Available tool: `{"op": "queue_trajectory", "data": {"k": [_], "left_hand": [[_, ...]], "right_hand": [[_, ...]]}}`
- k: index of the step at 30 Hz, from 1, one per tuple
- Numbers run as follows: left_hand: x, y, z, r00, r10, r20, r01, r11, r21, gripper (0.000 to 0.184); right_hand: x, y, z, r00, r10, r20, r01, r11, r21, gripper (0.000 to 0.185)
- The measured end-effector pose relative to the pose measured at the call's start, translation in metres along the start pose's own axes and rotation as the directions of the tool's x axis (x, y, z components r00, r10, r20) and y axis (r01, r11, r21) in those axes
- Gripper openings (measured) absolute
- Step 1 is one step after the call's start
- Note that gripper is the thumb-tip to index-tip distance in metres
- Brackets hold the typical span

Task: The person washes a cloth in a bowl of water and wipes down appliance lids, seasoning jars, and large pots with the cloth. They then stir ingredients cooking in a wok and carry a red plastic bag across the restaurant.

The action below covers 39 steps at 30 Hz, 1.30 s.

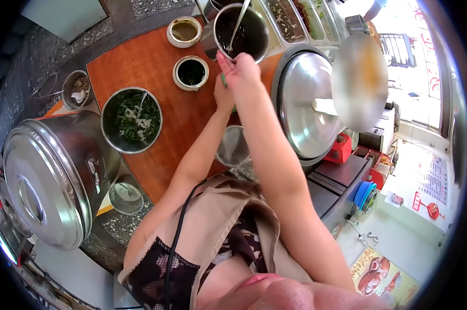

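Note:
My right hand [242, 72] is at the near rim of a deep metal pot [265, 41], its fingers stretched toward it. Whether they touch the rim is unclear. Dark contents and a metal ladle [238, 25] are in the pot. Just below and to the left, my left hand [223, 97] is partly hidden behind my right hand and forearm. Its fingers look closed beside a small green thing [223, 79], whose kind I cannot make out. Near both hands stands a white-rimmed jar [205, 77] with dark green contents.
A second jar [184, 45] holds brown sauce. On the wooden table [156, 59] a metal bowl [107, 132] holds chopped greens and a spoon. A large lidded pot [47, 191] stands left, a big domed lid [305, 103] right. Food trays [285, 39] line the back.

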<state>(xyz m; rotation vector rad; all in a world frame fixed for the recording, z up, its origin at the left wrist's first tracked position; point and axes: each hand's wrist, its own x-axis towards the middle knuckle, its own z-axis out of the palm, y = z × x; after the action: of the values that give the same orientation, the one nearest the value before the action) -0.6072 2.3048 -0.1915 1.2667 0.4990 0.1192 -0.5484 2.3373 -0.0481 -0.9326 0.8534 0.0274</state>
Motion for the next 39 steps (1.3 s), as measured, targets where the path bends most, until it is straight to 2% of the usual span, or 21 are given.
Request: {"op": "queue_trajectory", "data": {"k": [3, 5, 8, 9, 12, 13, 15, 17, 19, 20, 22, 23, 24, 25, 27, 29, 31, 33, 35, 39], "left_hand": [[0.027, 0.017, 0.005, 0.98, 0.149, -0.131, -0.117, 0.967, 0.225, 0.039], [0.061, 0.024, 0.013, 0.903, 0.392, -0.174, -0.311, 0.877, 0.365, 0.039], [0.112, 0.029, 0.023, 0.767, 0.618, -0.174, -0.414, 0.683, 0.602, 0.041], [0.128, 0.024, 0.027, 0.77, 0.619, -0.154, -0.392, 0.65, 0.651, 0.043], [0.15, 0.015, 0.039, 0.938, 0.335, -0.086, -0.155, 0.63, 0.761, 0.048], [0.157, 0.003, 0.043, 0.938, 0.336, -0.089, -0.156, 0.634, 0.757, 0.048], [0.161, -0.027, 0.048, 0.825, 0.565, -0.011, -0.25, 0.382, 0.89, 0.047], [0.144, -0.032, 0.048, 0.819, 0.571, 0.051, -0.284, 0.326, 0.902, 0.046], [0.124, -0.043, 0.049, 0.794, 0.523, 0.309, -0.451, 0.166, 0.877, 0.05], [0.113, -0.043, 0.052, 0.777, 0.563, 0.281, -0.472, 0.226, 0.852, 0.048], [0.1, -0.042, 0.049, 0.783, 0.525, 0.333, -0.522, 0.265, 0.811, 0.043], [0.101, -0.039, 0.049, 0.781, 0.496, 0.379, -0.567, 0.309, 0.764, 0.039], [0.109, -0.04, 0.047, 0.751, 0.53, 0.395, -0.618, 0.353, 0.703, 0.039], [0.119, -0.032, 0.046, 0.748, 0.534, 0.394, -0.619, 0.345, 0.706, 0.039], [0.141, -0.016, 0.049, 0.636, 0.669, 0.384, -0.697, 0.285, 0.658, 0.039], [0.163, -0.005, 0.06, 0.633, 0.641, 0.434, -0.715, 0.268, 0.646, 0.038], [0.193, -0.009, 0.074, 0.492, 0.631, 0.6, -0.801, 0.057, 0.596, 0.04], [0.209, -0.02, 0.08, 0.522, 0.582, 0.624, -0.803, 0.088, 0.59, 0.043], [0.22, -0.034, 0.076, 0.555, 0.458, 0.694, -0.813, 0.119, 0.57, 0.048], [0.196, -0.025, 0.067, 0.602, 0.358, 0.714, -0.796, 0.191, 0.575, 0.042]], "right_hand": [[-0.034, -0.056, 0.006, 0.978, 0.024, 0.205, 0.001, 0.993, -0.121, 0.026], [-0.042, -0.1, 0.008, 0.956, -0.021, 0.292, 0.086, 0.973, -0.214, 0.023], [-0.063, -0.161, 0.004, 0.947, -0.132, 0.293, 0.231, 0.913, -0.335, 0.02], [-0.071, -0.177, -0.002, 0.944, -0.17, 0.281, 0.266, 0.898, -0.35, 0.02], [-0.08, -0.219, -0.036, 0.949, -0.212, 0.234, 0.297, 0.85, -0.435, 0.021], [-0.083, -0.229, -0.049, 0.953, -0.223, 0.204, 0.294, 0.836, -0.463, 0.021], [-0.086, -0.246, -0.079, 0.964, -0.197, 0.18, 0.261, 0.831, -0.491, 0.02], [-0.092, -0.253, -0.105, 0.967, -0.214, 0.139, 0.255, 0.822, -0.509, 0.019], [-0.103, -0.257, -0.12, 0.975, -0.203, 0.092, 0.221, 0.825, -0.521, 0.02], [-0.108, -0.259, -0.127, 0.979, -0.198, 0.049, 0.192, 0.815, -0.547, 0.021], [-0.117, -0.262, -0.137, 0.976, -0.216, -0.033, 0.159, 0.806, -0.571, 0.021], [-0.12, -0.266, -0.144, 0.976, -0.214, -0.029, 0.161, 0.811, -0.562, 0.021], [-0.122, -0.272, -0.154, 0.976, -0.216, 0.019, 0.192, 0.823, -0.535, 0.02], [-0.123, -0.276, -0.161, 0.974, -0.217, 0.066, 0.22, 0.833, -0.508, 0.019], [-0.135, -0.279, -0.159, 0.973, -0.224, 0.052, 0.218, 0.828, -0.516, 0.019], [-0.143, -0.283, -0.158, 0.97, -0.232, 0.076, 0.233, 0.79, -0.567, 0.02], [-0.148, -0.285, -0.162, 0.963, -0.268, 0.02, 0.231, 0.788, -0.57, 0.02], [-0.152, -0.287, -0.166, 0.959, -0.278, 0.052, 0.258, 0.785, -0.563, 0.02], [-0.155, -0.286, -0.166, 0.953, -0.302, -0.04, 0.229, 0.796, -0.56, 0.02], [-0.156, -0.288, -0.171, 0.951, -0.31, -0.018, 0.255, 0.812, -0.526, 0.019]]}}
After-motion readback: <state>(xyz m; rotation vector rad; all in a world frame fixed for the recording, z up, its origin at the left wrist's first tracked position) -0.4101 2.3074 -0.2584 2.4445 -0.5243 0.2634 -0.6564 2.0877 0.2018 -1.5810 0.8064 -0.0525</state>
